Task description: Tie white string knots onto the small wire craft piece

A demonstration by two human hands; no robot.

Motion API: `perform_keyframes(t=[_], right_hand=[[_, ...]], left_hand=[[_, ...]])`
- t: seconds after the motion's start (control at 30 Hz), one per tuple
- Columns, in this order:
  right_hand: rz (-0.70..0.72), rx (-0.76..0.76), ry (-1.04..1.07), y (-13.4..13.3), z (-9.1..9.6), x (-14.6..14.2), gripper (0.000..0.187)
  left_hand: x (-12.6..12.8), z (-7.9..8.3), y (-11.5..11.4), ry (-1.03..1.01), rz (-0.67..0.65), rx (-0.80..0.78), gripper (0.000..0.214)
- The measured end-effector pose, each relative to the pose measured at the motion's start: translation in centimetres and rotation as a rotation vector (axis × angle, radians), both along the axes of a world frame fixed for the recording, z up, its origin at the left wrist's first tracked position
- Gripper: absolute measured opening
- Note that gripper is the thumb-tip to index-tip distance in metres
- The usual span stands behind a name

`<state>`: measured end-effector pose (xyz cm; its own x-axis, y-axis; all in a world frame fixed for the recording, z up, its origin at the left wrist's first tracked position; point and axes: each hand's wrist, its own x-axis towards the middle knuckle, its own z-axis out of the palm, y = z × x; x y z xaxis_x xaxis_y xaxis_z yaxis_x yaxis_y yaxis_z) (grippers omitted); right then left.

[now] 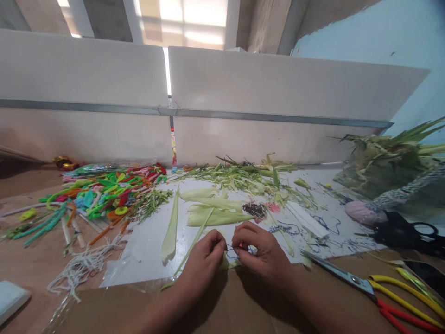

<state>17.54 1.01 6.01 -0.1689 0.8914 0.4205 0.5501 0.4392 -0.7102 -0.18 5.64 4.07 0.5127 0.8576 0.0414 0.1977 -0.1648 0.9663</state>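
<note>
Close together over the near edge of the white sheet, my left hand and my right hand both have fingers pinched. A thin dark blue thread runs in the small gap between the fingertips, apparently gripped at both sides. Something small and reddish shows at my right fingers, too hidden to name. Under the hands lies a pale green corn husk piece, partly covered. Just beyond are flat corn husks, a clump of dark brown corn silk and a single long husk leaf.
Colourful pipe cleaners and white string lie left. Shredded husks line the back. Scissors with yellow and red handles rest at right, near black-handled scissors, a bag of husks and blue thread scraps.
</note>
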Motion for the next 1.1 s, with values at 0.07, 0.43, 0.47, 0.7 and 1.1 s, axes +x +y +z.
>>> perform_keyframes(t=[0.07, 0.43, 0.47, 0.7, 1.1], right_hand=[[-0.014, -0.014, -0.006, -0.07, 0.12, 0.10, 0.015], [-0.065, -0.051, -0.016, -0.04, -0.21, 0.18, 0.011], [-0.062, -0.051, -0.015, -0.02, -0.23, 0.18, 0.011], [-0.052, -0.061, -0.012, 0.04, -0.22, 0.07, 0.011], [-0.041, -0.059, -0.035, 0.00, -0.40, 0.19, 0.011]], left_hand=[[0.02, 0.17, 0.03, 0.005, 0.017, -0.010, 0.022], [0.10, 0.60, -0.37, -0.006, 0.013, 0.026, 0.023], [0.07, 0.58, -0.32, -0.007, 0.017, 0.030, 0.023], [-0.01, 0.50, -0.54, 0.007, -0.028, 0.036, 0.024], [-0.06, 0.60, -0.55, 0.039, -0.014, 0.050, 0.026]])
